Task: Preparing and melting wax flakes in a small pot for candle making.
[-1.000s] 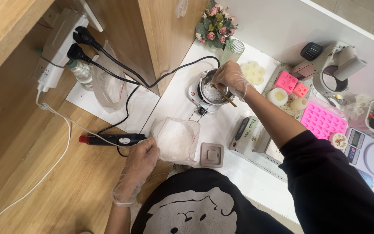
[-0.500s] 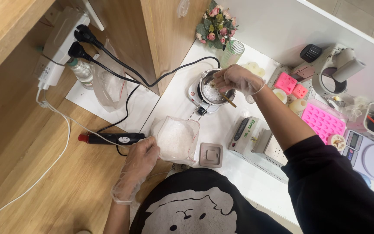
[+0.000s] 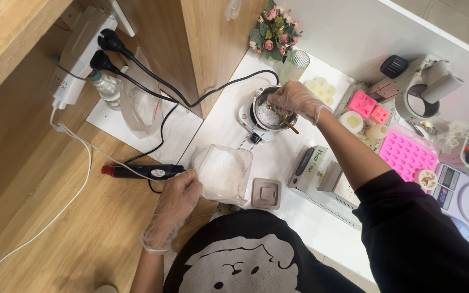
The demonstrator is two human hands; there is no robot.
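The gloved right hand (image 3: 298, 100), fingers pinching a gold spoon (image 3: 285, 120), has lowered over the metal melting pot (image 3: 267, 115) of white flakes near the tabletop's far edge, while the left hand (image 3: 177, 199) still grips the wax-flake bag (image 3: 222, 173).

Both gloved hands are closed: the left hand (image 3: 173, 202) near the body, the right hand (image 3: 295, 100) reaching forward on an outstretched arm.

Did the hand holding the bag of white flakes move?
No. The left hand grips the bag at the same spot beside the black tool.
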